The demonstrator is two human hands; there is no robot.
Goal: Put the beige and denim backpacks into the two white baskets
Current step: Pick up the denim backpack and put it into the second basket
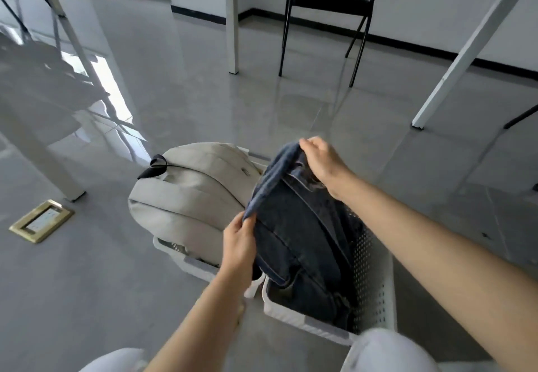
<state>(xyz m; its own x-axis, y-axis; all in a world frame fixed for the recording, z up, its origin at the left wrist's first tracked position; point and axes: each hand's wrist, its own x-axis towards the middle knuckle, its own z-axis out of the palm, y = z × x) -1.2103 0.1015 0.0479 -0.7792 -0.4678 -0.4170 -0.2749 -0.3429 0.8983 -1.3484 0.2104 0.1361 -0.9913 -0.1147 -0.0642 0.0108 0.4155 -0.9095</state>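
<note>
The beige backpack [186, 197] lies in the left white basket [186, 258], bulging over its rim. The dark denim backpack [300, 243] stands with its lower end inside the right white basket [375, 293], its top still above the rim. My left hand [240, 243] pinches the near end of a denim strap at the backpack's left edge. My right hand [323, 162] grips the top of the denim backpack, where the strap's far end meets it. Both baskets stand side by side on the grey floor in front of my knees.
A brass floor socket [40, 220] sits at the left. White table legs [454, 71] and a black folding chair [329, 16] stand further back. A grey table leg [58, 179] rises near the beige backpack. My knees [387, 354] show at the bottom edge.
</note>
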